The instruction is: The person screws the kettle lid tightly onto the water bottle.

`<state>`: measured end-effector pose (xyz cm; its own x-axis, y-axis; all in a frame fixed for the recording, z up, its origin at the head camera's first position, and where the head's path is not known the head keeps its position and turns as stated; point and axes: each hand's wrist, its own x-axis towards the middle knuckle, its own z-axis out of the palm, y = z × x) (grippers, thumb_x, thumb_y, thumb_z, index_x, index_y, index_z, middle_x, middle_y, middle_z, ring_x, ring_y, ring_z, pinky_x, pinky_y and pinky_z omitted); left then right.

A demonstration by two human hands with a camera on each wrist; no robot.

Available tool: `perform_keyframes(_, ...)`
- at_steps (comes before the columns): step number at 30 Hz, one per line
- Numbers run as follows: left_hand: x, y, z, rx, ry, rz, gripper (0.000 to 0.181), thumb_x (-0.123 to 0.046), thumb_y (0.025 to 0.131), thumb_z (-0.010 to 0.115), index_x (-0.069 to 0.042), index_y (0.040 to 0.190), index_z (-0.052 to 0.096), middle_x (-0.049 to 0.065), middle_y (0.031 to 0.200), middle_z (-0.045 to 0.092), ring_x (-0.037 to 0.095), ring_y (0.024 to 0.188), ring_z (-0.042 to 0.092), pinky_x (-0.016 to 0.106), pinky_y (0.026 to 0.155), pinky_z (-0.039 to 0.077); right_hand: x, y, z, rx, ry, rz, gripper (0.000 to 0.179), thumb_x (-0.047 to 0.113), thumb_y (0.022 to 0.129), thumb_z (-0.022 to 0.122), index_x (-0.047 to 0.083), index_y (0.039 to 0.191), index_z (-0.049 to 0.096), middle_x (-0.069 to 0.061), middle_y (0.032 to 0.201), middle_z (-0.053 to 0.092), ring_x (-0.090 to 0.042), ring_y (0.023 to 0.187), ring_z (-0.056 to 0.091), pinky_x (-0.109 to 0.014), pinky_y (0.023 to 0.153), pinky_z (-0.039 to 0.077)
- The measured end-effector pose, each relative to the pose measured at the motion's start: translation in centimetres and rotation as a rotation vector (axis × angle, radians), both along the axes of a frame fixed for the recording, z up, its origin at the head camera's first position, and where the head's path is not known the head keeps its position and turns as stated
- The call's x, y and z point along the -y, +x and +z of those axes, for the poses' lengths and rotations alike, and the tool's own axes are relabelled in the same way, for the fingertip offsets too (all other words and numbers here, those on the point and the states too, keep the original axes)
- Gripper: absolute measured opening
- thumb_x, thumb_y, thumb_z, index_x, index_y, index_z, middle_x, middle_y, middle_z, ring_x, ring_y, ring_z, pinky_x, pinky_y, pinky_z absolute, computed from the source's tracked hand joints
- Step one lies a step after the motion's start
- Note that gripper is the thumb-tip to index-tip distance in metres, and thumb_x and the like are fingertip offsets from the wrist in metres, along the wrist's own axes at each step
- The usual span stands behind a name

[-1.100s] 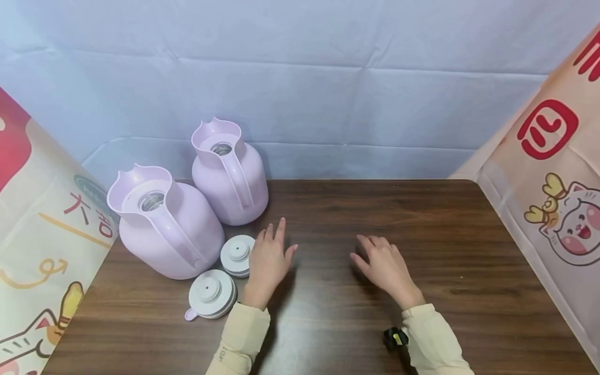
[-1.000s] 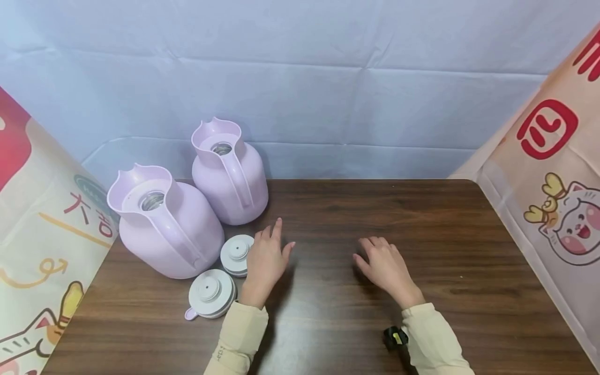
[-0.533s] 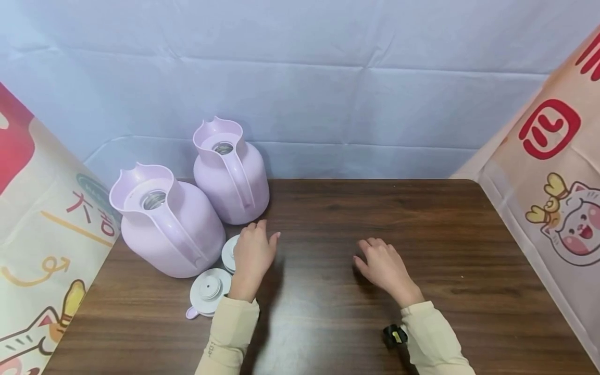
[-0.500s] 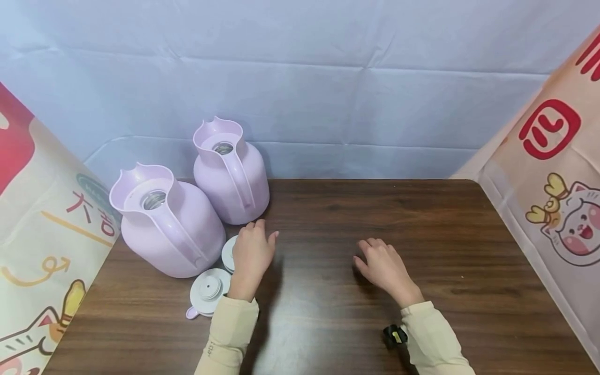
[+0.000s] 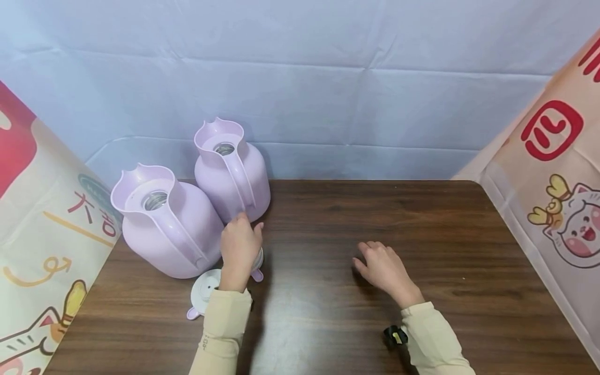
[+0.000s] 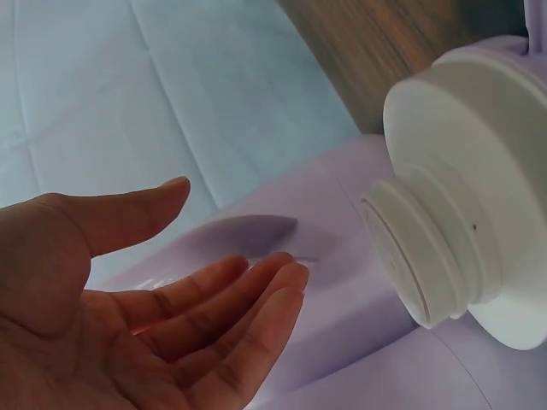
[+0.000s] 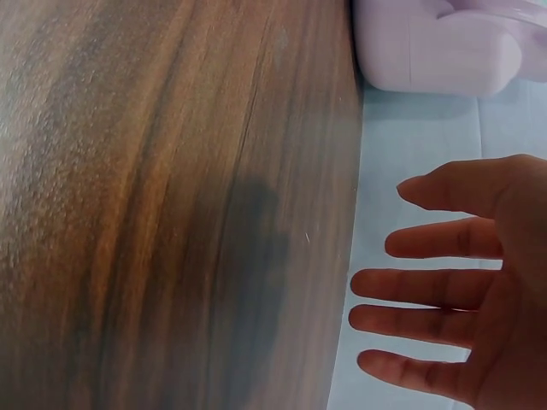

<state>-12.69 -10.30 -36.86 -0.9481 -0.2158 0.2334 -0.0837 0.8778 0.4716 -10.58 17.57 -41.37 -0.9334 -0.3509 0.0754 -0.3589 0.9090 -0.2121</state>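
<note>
Two lilac thermos jugs, a nearer one (image 5: 203, 224) and a farther one (image 5: 257, 164), stand uncapped at the left, spouts facing away. My left hand (image 5: 238, 252) hovers over the farther lid (image 5: 260, 259), hiding most of it, with fingers loosely bent and nothing in them. The nearer lid (image 5: 202, 291) lies stopper-side up, partly covered by my left wrist and sleeve. In the left wrist view, the palm (image 6: 111, 342) faces a white screw stopper (image 6: 419, 248), thumb apart from the fingers. My right hand (image 5: 384, 268) stays over the table's middle right, fingers relaxed and holding nothing.
The dark wooden table (image 5: 337, 224) runs back to a pale blue cloth (image 5: 304, 94). Printed banners flank it, one at the left (image 5: 61, 250) and one at the right (image 5: 529, 192). A small black device (image 5: 395, 336) sits at my right cuff.
My left hand has moved left and slightly toward me, from beside the farther lid to over it, its fingers bending more. The right hand has hardly moved.
</note>
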Motion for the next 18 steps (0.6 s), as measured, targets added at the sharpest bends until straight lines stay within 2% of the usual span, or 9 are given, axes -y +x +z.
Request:
perform_keyframes(8, 0.5, -0.7, 0.1, 0.010, 0.027, 0.034, 0.027, -0.018, 0.083, 0.065, 0.007, 0.088, 0.055, 0.028, 0.083, 0.060, 0.048, 0.078, 0.058, 0.053, 0.066, 0.044, 0.2, -0.1, 0.2, 0.028, 0.009, 0.000, 0.035, 0.018, 0.085, 0.062, -0.008, 0.109, 0.060, -0.027, 0.106, 0.059, -0.040, 0.101, 0.055, -0.052, 0.084, 0.042)
perform_keyframes(18, 0.9, -1.7, 0.4, 0.033, 0.029, 0.039, 0.021, -0.013, 0.084, 0.059, 0.007, 0.087, 0.055, 0.030, 0.085, 0.060, 0.049, 0.077, 0.057, 0.054, 0.064, 0.045, 0.4, -0.2, -0.1, 0.020, 0.000, 0.020, 0.033, 0.018, 0.085, 0.063, -0.007, 0.106, 0.061, -0.025, 0.103, 0.061, -0.038, 0.098, 0.057, -0.050, 0.082, 0.043)
